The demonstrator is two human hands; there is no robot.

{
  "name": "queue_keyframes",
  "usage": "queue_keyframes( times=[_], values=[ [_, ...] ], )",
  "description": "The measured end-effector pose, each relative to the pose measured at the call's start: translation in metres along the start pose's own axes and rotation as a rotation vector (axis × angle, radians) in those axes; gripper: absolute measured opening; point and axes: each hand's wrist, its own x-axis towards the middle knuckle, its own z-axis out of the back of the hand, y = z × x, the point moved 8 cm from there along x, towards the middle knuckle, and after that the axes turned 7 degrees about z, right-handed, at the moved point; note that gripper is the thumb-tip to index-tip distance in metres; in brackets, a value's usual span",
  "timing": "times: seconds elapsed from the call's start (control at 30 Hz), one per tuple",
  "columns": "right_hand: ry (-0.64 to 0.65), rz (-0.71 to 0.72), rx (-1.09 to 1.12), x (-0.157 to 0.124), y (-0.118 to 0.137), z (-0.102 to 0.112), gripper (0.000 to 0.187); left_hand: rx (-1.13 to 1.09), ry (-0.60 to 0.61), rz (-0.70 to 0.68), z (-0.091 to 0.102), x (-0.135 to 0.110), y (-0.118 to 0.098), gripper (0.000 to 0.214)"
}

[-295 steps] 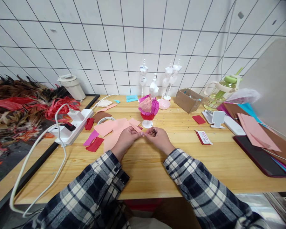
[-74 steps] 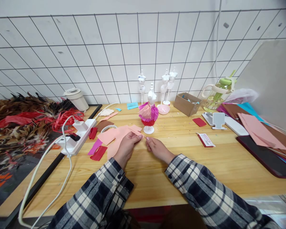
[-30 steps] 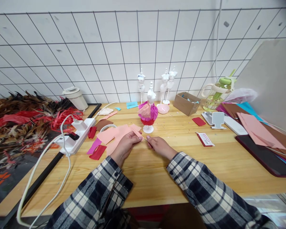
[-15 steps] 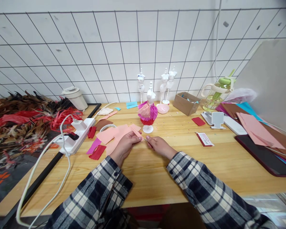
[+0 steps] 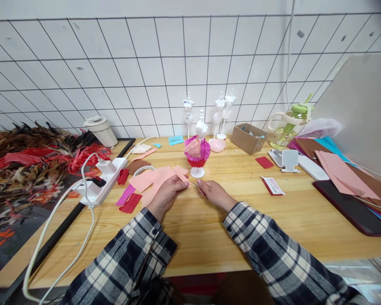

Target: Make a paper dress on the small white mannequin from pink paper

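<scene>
My left hand (image 5: 169,193) is closed, pinching a strip of peach crepe paper (image 5: 181,172) between thumb and fingertips. A short gap away, my right hand (image 5: 214,194) is closed on a thin needle (image 5: 195,183) whose tip points left toward the paper. The needle is small, and any thread on it cannot be made out. Just beyond both hands stands a small white dress form (image 5: 201,127) wearing a ruffled paper skirt (image 5: 197,150) in peach, magenta and red. More peach paper pieces (image 5: 142,181) lie beside my left hand.
Red and magenta scraps (image 5: 130,203) and a white power strip (image 5: 106,182) with cables are at left. Small white mannequins (image 5: 188,111), a pink bowl (image 5: 217,145) and a brown box (image 5: 248,139) line the back. A label packet (image 5: 273,186) and phone stand (image 5: 290,160) are right.
My right hand has shifted very slightly to the right and up, and more of the needle shows between the hands. My left hand keeps its pinch on the paper.
</scene>
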Motion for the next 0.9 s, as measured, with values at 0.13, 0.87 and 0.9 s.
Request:
queue_keyframes(
  times=[0.13,0.87,0.9],
  values=[
    [-0.072,-0.048,0.054,-0.0008,-0.0008,0.0055,0.064,0.03,0.006,-0.021,-0.0004,0.0004,0.0,0.036],
    [-0.207,-0.086,0.263,-0.0017,-0.003,0.0044,0.031,0.128,-0.02,-0.071,-0.0015,-0.001,-0.0012,0.04],
    [-0.211,-0.086,0.252,-0.0016,-0.0036,0.0043,0.032,0.127,-0.021,-0.071,-0.0014,-0.001,-0.0012,0.04]
  ],
)
